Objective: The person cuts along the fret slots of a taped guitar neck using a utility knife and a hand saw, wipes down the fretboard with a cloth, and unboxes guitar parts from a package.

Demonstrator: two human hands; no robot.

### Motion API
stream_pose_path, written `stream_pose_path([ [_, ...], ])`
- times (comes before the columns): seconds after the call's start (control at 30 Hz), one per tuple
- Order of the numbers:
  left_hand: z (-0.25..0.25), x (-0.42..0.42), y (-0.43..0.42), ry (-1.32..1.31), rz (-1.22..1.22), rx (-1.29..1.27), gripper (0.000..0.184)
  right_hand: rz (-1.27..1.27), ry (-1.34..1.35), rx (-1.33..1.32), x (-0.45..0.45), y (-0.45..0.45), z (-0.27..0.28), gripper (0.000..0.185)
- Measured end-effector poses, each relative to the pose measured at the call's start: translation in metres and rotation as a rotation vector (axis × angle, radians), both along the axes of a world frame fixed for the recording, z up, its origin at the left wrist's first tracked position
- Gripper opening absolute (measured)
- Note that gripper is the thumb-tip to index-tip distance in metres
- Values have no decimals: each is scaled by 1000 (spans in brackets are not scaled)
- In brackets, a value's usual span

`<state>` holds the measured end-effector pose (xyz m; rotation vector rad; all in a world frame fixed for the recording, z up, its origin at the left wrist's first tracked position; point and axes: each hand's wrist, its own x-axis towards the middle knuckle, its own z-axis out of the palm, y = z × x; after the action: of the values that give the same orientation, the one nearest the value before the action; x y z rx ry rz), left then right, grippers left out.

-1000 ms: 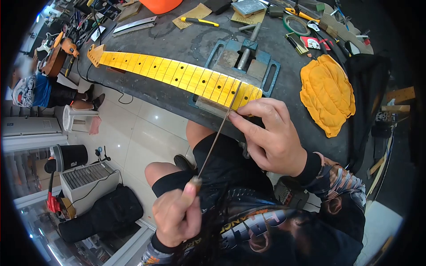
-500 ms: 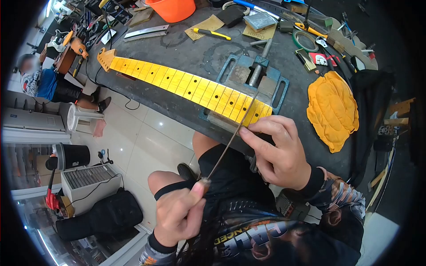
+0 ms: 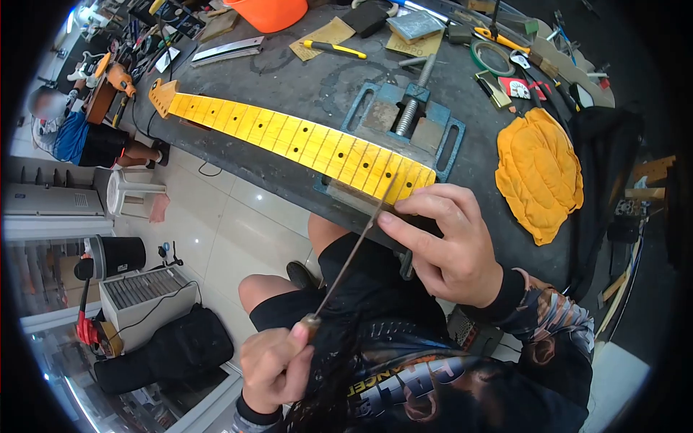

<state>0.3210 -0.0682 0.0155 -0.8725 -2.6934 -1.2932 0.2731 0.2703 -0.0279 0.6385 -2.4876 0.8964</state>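
A yellow guitar neck (image 3: pixel 292 141) with black dot markers lies slantwise over a blue-grey metal vise (image 3: pixel 357 108) at the bench edge. My left hand (image 3: pixel 274 366) is closed round the short handle of a thin file (image 3: pixel 349 263). The file slants up to the near edge of the neck, its tip over the last frets at the wide end. My right hand (image 3: pixel 451 249) is at that wide end, thumb and index finger bent together at the neck's edge, the thumb beside the file. The exact contact under these fingertips is hidden.
On the dark bench (image 3: pixel 289 83) are a yellow cloth (image 3: pixel 539 177), a yellow-black cutter (image 3: pixel 334 49), sandpaper (image 3: pixel 323 37), green tape (image 3: pixel 492 58) and an orange container (image 3: pixel 271 11). Another person (image 3: pixel 68 133) is at the far left, near a white stool (image 3: pixel 133 189).
My left hand has drawn the file back toward the lower left, so less of it crosses the neck. My right hand keeps its place at the neck's wide end. The view has shifted slightly.
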Motion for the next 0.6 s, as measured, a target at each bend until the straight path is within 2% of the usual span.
stream_pose_path([
  [0.2,5,-32,48,98,-24,80,47,3,24,8,-1,-1,0,71],
  [0.4,-11,13,8,124,24,109,52,-11,-1,3,2,-2,-2,69],
  [0.5,-9,-11,46,218,29,90,56,0,-10,20,1,-4,0,68],
  [0.6,-5,-16,47,175,5,55,56,-16,24,34,-1,-3,0,66],
])
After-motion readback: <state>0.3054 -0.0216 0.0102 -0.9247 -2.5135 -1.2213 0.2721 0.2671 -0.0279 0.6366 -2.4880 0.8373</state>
